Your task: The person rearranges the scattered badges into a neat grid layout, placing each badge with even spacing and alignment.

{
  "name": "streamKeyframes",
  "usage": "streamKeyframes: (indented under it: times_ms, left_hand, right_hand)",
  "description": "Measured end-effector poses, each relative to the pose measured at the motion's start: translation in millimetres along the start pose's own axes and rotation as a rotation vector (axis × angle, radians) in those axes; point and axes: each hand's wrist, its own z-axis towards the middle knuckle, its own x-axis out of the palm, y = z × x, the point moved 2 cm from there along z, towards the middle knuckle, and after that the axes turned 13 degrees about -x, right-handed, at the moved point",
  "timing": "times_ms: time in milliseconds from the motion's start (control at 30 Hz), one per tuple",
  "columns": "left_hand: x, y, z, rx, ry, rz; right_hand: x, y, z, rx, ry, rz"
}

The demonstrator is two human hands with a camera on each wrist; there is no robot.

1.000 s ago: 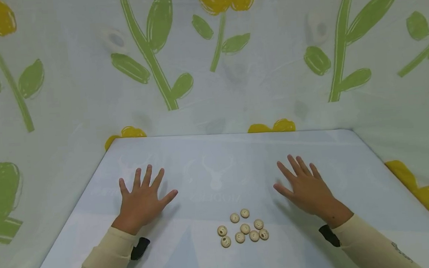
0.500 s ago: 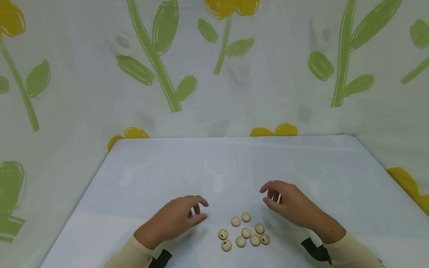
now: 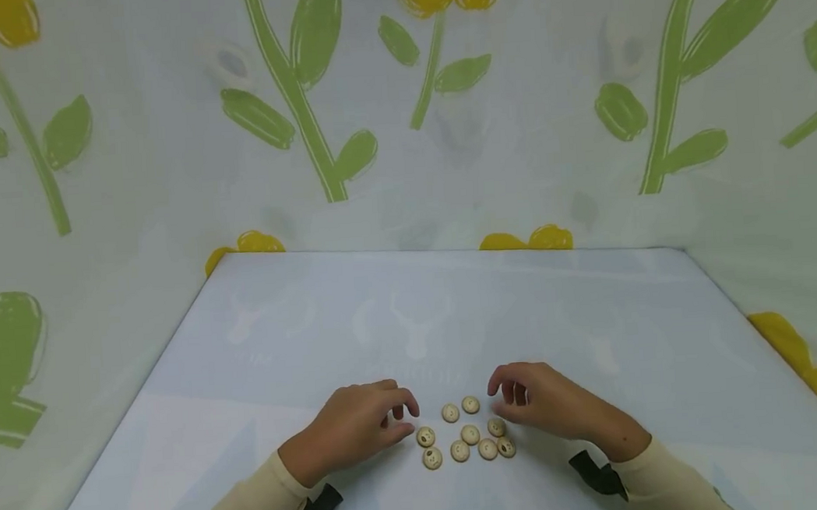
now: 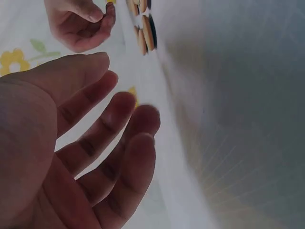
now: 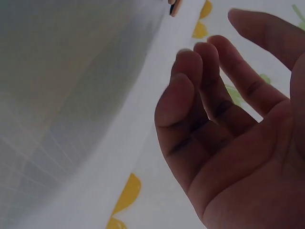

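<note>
Seeing small, round, pale discs [image 3: 470,434], dark-marked on top, loosely clustered near six o'clock on the smooth, white, faintly patterned table [image 3: 355,305]. Near them now, just past nine, the left hand [image 3: 352,430]; between two and three, the right hand [image 3: 558,402]: palms inward, fingers [image 4: 112,114] loosely bent, apart from thumbs.

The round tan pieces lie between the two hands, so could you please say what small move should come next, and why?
Probably ease the right hand in to pinch the nearest round piece: in the head view that hand appears close beside it, loosely curled and holding nothing.
</note>
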Motion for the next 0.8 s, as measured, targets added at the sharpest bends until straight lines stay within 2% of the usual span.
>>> streamKeyframes:
  times_ms: [267,633,800]
  left_hand:
    - [7.7,-4.8,3.0,0.078,-0.05,0.069]
    - [14.0,-7.5,2.0,0.088,0.04,0.073]
    - [17.9,-7.0,0.2,0.076,0.04,0.069]
  right_hand:
    - [3,-2,-2,-0.036,0.094,0.041]
    - [7,-9,-2,-0.057,0.136,0.074]
    - [9,-12,-3,-0.061,0.152,0.095]
